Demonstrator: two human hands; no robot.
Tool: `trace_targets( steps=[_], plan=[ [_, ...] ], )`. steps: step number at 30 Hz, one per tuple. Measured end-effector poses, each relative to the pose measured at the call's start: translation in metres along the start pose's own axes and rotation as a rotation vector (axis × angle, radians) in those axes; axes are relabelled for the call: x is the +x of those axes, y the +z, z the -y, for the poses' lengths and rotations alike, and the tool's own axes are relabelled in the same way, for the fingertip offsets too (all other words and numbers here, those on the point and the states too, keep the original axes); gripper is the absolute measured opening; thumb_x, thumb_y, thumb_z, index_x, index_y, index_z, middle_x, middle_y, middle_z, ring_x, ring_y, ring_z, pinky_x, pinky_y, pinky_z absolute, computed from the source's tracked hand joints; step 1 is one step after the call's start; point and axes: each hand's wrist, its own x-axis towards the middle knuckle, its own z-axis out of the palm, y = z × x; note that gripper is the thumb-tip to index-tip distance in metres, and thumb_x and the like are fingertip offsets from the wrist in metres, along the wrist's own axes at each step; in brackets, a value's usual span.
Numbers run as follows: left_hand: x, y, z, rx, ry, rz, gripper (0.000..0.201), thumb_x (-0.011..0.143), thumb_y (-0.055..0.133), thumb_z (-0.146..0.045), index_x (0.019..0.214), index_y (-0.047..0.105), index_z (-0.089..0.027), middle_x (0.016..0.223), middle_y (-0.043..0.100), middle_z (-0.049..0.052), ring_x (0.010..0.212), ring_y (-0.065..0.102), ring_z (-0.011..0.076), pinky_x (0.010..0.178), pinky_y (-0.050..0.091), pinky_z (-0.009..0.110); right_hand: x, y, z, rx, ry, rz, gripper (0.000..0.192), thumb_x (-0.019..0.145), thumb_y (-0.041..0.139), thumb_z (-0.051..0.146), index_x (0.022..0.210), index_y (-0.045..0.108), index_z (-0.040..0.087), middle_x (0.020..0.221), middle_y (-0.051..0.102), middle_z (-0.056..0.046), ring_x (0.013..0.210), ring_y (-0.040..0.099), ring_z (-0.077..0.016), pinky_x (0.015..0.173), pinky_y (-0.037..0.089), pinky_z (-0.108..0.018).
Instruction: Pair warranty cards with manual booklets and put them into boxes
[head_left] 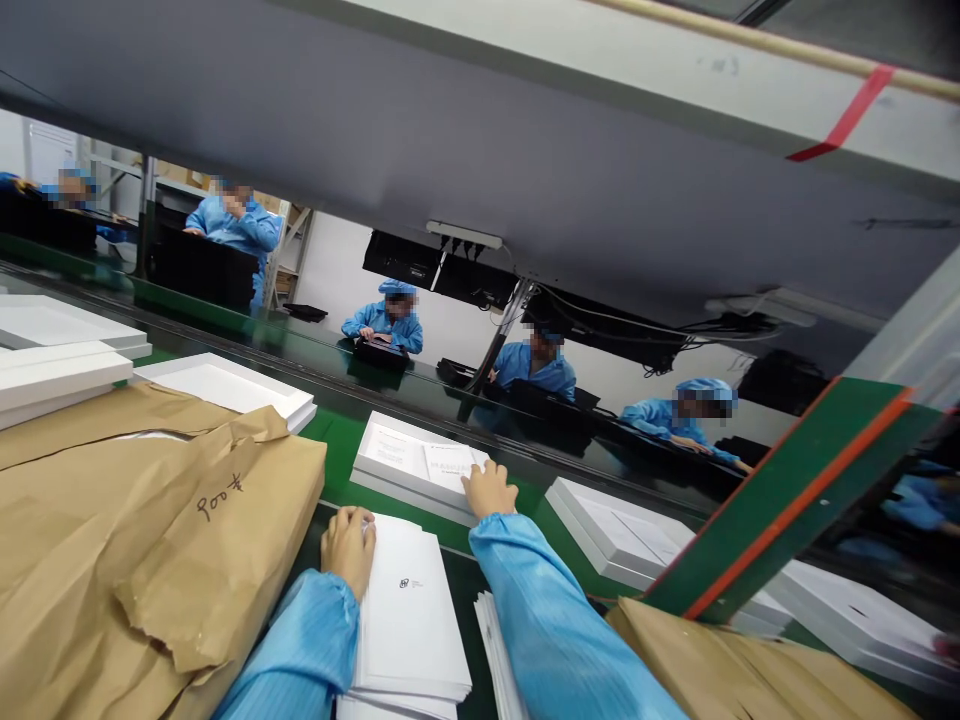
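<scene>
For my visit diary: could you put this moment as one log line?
left hand: at left edge of paper stack; right hand: at card inside box; brown paper: left of paper stack

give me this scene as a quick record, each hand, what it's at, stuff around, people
left hand: left hand at the far left corner of a stack of white leaflets; grip unclear
right hand: right hand over the rim of an open white box, fingertips at a printed white leaflet inside
left side: torn brown paper wrapping with handwriting
right side: another brown paper package
surface under box: green
people: several in blue workwear across the line
</scene>
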Motion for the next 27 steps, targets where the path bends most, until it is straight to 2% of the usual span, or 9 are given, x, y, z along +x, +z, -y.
trace_targets(
  steps=[1,4,6,9,12,15,18,22,27],
  plan=[
    [0.0,0.0,0.0,0.003,-0.003,0.003,0.019,0.071,0.034,-0.022,0.08,0.051,-0.022,0.09,0.048,0.004,0.087,0.043,0.0167,0.072,0.031,0.029,-0.002,0.003,0.001,-0.036,-0.028,0.027,0.028,0.077,0.034,0.029,0.098,0.048,0.018,0.117,0.035,-0.011,0.111,0.021,-0.0274,0.084,0.012,-0.052],
    [0.0,-0.001,-0.001,0.006,-0.001,0.001,0.02,0.071,0.034,-0.023,0.08,0.051,-0.022,0.09,0.048,0.004,0.087,0.042,0.0169,0.073,0.031,0.029,-0.005,0.01,0.001,-0.107,-0.063,0.15,0.035,0.077,0.025,0.038,0.089,0.054,0.023,0.104,0.049,-0.007,0.1,0.037,-0.0276,0.079,0.015,-0.056],
    [0.0,-0.001,-0.001,0.008,0.0,0.0,0.02,0.071,0.034,-0.023,0.08,0.052,-0.022,0.09,0.048,0.004,0.087,0.042,0.0171,0.073,0.031,0.029,-0.003,0.011,0.0,-0.133,-0.061,0.201,0.04,0.077,0.021,0.041,0.089,0.055,0.022,0.1,0.052,-0.009,0.095,0.042,-0.0285,0.076,0.017,-0.058],
    [0.0,-0.002,-0.002,0.007,-0.007,0.013,0.02,0.071,0.034,-0.022,0.081,0.051,-0.022,0.091,0.048,0.004,0.088,0.042,0.0172,0.073,0.03,0.03,-0.002,0.004,-0.003,-0.143,-0.078,0.218,0.039,0.076,0.025,0.039,0.091,0.054,0.02,0.101,0.051,-0.011,0.094,0.042,-0.0298,0.073,0.022,-0.057],
    [-0.001,-0.004,-0.004,0.003,-0.008,0.034,0.019,0.072,0.033,-0.022,0.08,0.051,-0.023,0.093,0.048,0.003,0.089,0.041,0.017,0.075,0.03,0.031,-0.014,-0.009,-0.005,-0.124,-0.152,0.163,0.034,0.074,0.034,0.032,0.101,0.047,0.018,0.11,0.044,-0.011,0.102,0.035,-0.0276,0.078,0.024,-0.05],
    [-0.001,-0.005,-0.005,0.016,0.015,0.055,0.018,0.072,0.034,-0.027,0.079,0.051,-0.023,0.093,0.049,0.003,0.09,0.041,0.0178,0.075,0.029,0.032,-0.049,-0.02,-0.008,-0.08,-0.289,0.107,0.036,0.074,0.034,0.027,0.108,0.04,0.015,0.113,0.041,-0.008,0.105,0.032,-0.0193,0.086,0.023,-0.035],
    [-0.002,-0.005,-0.006,0.036,0.05,0.092,0.021,0.068,0.041,-0.037,0.082,0.051,-0.025,0.094,0.048,0.002,0.092,0.04,0.0199,0.077,0.027,0.035,-0.103,-0.02,-0.014,-0.052,-0.386,0.12,0.034,0.074,0.035,0.029,0.102,0.046,0.013,0.104,0.049,-0.007,0.1,0.037,-0.0169,0.086,0.026,-0.027],
    [-0.003,-0.005,-0.007,0.078,0.056,0.145,0.029,0.062,0.047,-0.042,0.086,0.05,-0.026,0.097,0.047,0.003,0.096,0.038,0.0221,0.079,0.026,0.037,-0.168,-0.009,-0.018,-0.068,-0.38,0.118,0.031,0.072,0.038,0.028,0.094,0.052,0.012,0.104,0.049,-0.013,0.1,0.037,-0.0258,0.082,0.028,-0.039],
    [-0.005,-0.001,-0.005,0.095,0.074,0.117,0.029,0.062,0.046,-0.043,0.086,0.049,-0.026,0.098,0.046,0.003,0.096,0.038,0.0223,0.078,0.028,0.036,-0.203,-0.002,-0.013,0.046,-0.309,0.008,0.034,0.073,0.036,0.025,0.103,0.044,0.012,0.112,0.043,-0.013,0.105,0.031,-0.0275,0.087,0.019,-0.048]
  ],
)
